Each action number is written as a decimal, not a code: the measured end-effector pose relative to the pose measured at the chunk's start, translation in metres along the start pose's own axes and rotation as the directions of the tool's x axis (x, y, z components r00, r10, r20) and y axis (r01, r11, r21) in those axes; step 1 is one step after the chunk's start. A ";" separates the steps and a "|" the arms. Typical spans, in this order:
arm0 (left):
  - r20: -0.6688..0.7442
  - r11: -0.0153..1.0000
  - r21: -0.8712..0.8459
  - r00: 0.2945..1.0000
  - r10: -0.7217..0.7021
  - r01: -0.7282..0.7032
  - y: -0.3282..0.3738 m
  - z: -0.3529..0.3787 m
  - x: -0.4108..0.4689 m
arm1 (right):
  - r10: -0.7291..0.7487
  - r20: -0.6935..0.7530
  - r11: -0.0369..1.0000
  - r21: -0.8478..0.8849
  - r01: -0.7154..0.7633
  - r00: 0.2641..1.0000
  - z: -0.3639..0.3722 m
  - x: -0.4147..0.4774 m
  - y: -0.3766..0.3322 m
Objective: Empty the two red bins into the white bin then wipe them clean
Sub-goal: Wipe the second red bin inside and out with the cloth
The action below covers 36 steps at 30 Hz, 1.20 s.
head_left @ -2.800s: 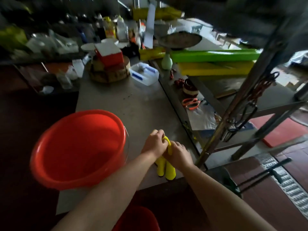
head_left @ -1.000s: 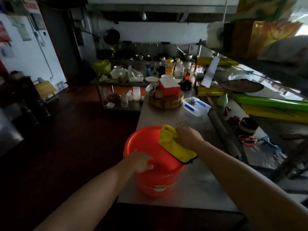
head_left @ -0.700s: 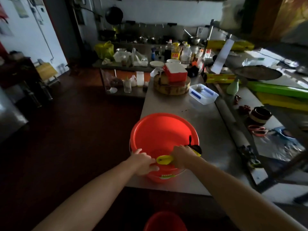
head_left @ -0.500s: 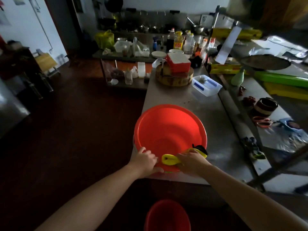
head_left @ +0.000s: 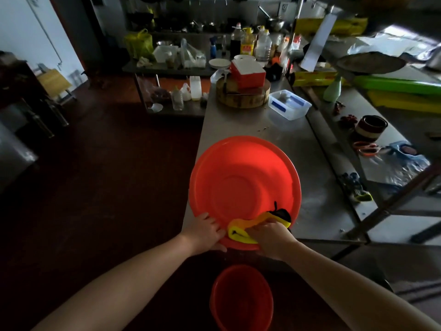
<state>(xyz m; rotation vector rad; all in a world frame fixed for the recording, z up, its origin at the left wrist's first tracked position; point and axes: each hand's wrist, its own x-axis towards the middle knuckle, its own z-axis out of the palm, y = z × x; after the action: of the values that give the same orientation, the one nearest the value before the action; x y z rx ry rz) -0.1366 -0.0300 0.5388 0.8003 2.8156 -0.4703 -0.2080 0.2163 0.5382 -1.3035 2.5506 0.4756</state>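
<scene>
The dark floor (head_left: 95, 175) is lying wide open on the left. The left hand (head_left: 205, 231) is gripping the near rim of the big red bin (head_left: 243, 187), which is sitting at the counter's (head_left: 307, 187) near edge. The right hand (head_left: 269, 237) is closing on a yellow cloth (head_left: 241, 231), pressing it inside the rim. Another red bin (head_left: 241, 297) is sitting on the floor below.

Bin (head_left: 241, 187) on table (head_left: 317, 204) (cloth (head_left: 248, 229) inside)

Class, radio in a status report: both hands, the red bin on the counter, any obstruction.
Left hand gripping red bin near rim. Right hand pressing yellow cloth on rim. Bin looks empty. Nothing obstructing.
</scene>
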 end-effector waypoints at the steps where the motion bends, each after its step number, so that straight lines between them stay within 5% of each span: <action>1: 0.004 1.000 0.015 1.000 0.014 -0.014 0.002 0.001 -0.001 | 0.000 0.002 1.000 -0.005 0.000 1.000 0.004 -0.002 -0.002; 14: 0.075 0.984 -0.035 0.982 -0.174 0.177 0.057 0.016 0.015 | 0.106 -0.014 0.992 -0.069 -0.107 0.994 0.026 -0.011 0.000; 26: 0.070 0.989 0.139 0.996 -0.050 0.040 -0.014 -0.004 0.004 | 0.106 0.003 0.991 -0.088 -0.105 0.994 0.018 -0.010 0.019; 36: 0.103 0.990 0.137 0.995 0.006 -0.020 0.003 -0.011 0.010 | 0.121 0.400 0.958 0.194 -0.213 0.909 0.010 0.004 0.014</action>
<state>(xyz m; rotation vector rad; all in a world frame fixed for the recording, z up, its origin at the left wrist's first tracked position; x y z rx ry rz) -0.1437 -0.0190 0.5454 0.7956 2.7057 -0.6901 -0.2212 0.2248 0.5295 -0.8173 2.3081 0.4013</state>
